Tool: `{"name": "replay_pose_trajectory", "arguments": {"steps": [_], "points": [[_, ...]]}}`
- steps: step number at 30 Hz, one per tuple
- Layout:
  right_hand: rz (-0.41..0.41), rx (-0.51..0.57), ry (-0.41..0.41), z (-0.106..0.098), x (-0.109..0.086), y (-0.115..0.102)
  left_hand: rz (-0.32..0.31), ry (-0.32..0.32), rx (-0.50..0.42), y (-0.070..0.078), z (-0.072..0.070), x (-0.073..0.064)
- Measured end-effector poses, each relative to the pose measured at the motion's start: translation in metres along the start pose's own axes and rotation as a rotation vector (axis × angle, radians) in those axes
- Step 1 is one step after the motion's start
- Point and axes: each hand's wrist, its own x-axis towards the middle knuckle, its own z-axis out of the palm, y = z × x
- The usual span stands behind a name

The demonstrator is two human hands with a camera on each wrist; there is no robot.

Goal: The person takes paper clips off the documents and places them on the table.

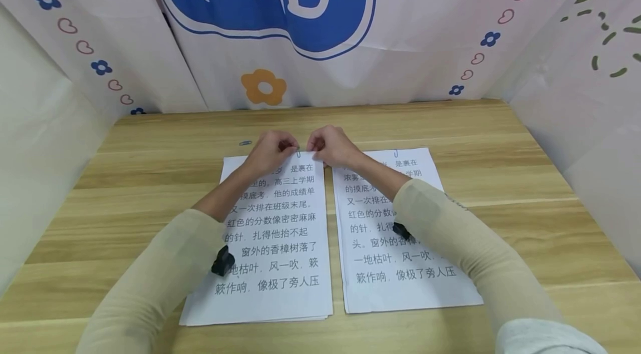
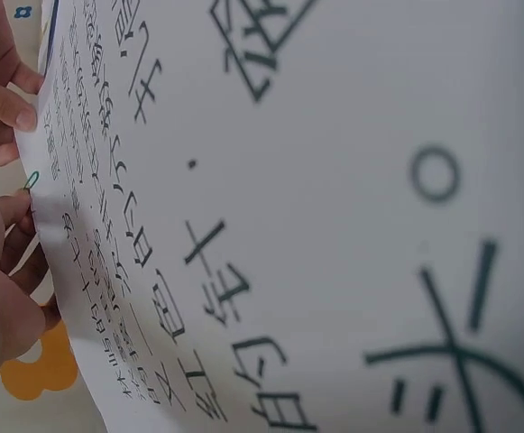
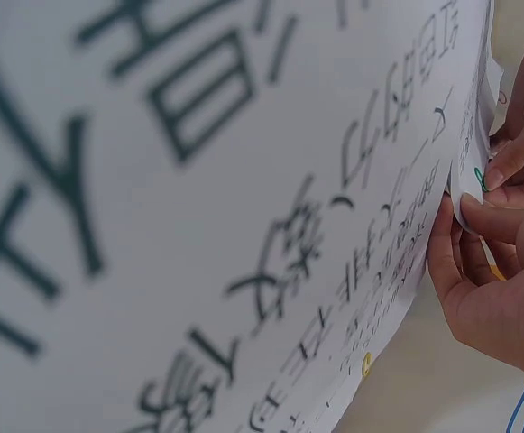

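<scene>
Two sheaves of printed paper lie side by side on the table. At the top edge of the left sheaf point(image 1: 272, 242), a small green paper clip point(image 3: 480, 179) sits over the edge, pinched between thumb and fingers of my left hand point(image 1: 272, 152). My right hand point(image 1: 331, 145) pinches the same sheaf near its top right corner, thumb on the printed side and fingers behind, as the right wrist view shows. The right sheaf point(image 1: 395, 265) carries a yellow paper clip point(image 3: 366, 363) on its top edge, and my right forearm crosses over this sheaf.
A loose paper clip point(image 1: 245, 143) lies on the wooden table point(image 1: 521, 187) behind the left sheaf. A white printed curtain point(image 1: 400, 75) hangs along the table's back edge, with pale sheeting at both sides. Black wrist cameras point(image 1: 222, 261) hang under both forearms.
</scene>
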Motion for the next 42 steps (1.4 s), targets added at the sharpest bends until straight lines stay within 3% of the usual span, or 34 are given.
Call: {"name": "replay_pose_trajectory", "arguments": {"steps": [17, 42], "points": [[-0.008, -0.013, 0.0, 0.0, 0.0003, 0.0003, 0.016, -0.002, 0.127, 0.0094, 0.0012, -0.0014], [-0.02, 0.012, 0.0, -0.002, -0.0006, 0.0013, -0.046, 0.027, 0.048, 0.0029, 0.0043, 0.0027]]}}
